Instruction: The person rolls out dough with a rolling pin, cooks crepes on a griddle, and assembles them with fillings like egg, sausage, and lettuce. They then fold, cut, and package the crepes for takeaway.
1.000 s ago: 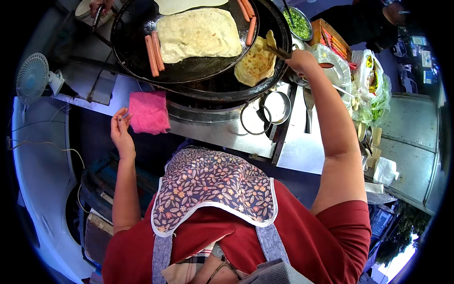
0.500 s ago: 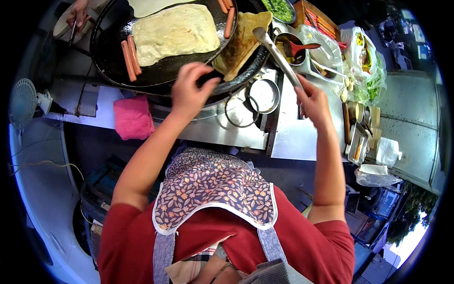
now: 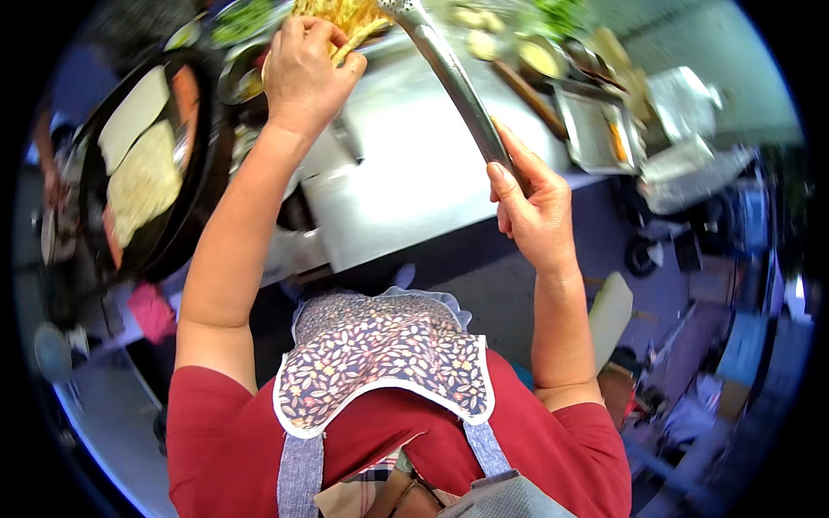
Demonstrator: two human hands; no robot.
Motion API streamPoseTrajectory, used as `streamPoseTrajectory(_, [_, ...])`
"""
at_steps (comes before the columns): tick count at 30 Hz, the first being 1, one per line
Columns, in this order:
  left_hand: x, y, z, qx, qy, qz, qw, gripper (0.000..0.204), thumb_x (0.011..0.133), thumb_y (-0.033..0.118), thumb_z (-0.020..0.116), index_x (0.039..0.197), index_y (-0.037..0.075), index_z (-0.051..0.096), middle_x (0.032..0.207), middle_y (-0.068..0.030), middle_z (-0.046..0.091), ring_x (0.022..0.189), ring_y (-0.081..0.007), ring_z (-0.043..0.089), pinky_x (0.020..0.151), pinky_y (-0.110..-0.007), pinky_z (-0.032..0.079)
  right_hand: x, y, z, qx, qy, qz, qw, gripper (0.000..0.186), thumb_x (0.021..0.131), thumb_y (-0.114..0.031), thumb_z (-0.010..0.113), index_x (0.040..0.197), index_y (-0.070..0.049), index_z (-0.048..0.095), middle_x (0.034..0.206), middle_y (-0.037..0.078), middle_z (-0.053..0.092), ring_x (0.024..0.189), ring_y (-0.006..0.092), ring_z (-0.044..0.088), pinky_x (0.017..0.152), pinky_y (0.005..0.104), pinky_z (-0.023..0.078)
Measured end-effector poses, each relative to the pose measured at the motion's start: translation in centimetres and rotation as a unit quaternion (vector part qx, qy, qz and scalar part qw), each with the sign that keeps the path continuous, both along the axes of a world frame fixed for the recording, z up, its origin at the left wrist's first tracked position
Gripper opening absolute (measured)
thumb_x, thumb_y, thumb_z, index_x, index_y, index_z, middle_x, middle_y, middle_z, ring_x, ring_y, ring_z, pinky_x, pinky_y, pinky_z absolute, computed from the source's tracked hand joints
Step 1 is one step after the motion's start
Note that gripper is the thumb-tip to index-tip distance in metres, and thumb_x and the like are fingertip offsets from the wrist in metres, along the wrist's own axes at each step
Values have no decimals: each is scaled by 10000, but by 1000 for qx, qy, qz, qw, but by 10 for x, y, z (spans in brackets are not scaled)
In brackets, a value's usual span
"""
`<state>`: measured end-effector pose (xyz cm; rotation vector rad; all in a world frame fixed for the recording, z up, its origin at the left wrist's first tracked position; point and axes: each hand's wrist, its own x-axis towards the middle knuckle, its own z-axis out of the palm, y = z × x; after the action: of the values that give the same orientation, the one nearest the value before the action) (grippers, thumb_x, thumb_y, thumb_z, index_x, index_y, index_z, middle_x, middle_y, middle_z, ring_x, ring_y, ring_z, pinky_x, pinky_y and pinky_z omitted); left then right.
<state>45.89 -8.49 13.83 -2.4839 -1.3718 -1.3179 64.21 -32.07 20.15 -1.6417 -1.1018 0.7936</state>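
Note:
My left hand (image 3: 306, 82) grips a golden fried flatbread (image 3: 341, 17) at the top of the view, its fingers curled over the edge. My right hand (image 3: 531, 194) is closed round the handle of long steel tongs (image 3: 449, 78), whose perforated end reaches up beside the flatbread. Both are above the steel counter (image 3: 397, 190). At the left, a black griddle (image 3: 104, 229) holds two pale dough sheets (image 3: 142, 186) and pink sausages (image 3: 185, 95).
Another person's hand (image 3: 53, 190) is at the far left. Bowls of chopped greens (image 3: 242, 19) stand at the back. A wooden rod (image 3: 531, 99), steel tray (image 3: 596, 129) and plastic bags (image 3: 678, 99) lie right. A pink cloth (image 3: 151, 311) and fan (image 3: 53, 354) are lower left.
The view has swung right, shifting the griddle leftward. My left hand, earlier apart, now holds the flatbread, which has moved from the pan to over the counter. The tongs rose with it.

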Motion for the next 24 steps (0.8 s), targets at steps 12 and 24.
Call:
streamPoseTrajectory(12, [451,-101,-93,-446,-210,-300,817,444,931,421,672,1130,24,683,953,-111,693,863,-204,638,784,-348,519,285,-85,5,-56,-447,-176,875,465,898,-123,708,1350,-56,625,941,242,702,795,410,683,711,466,531])
streamPoseTrajectory(24, [365,-64,-160,-509,-74,-193,836,365,900,213,617,1135,-49,522,820,-203,681,773,-345,678,723,-419,535,334,8,-163,-195,-140,100,966,645,957,-347,674,1477,-25,469,1024,181,677,930,354,670,756,460,522])
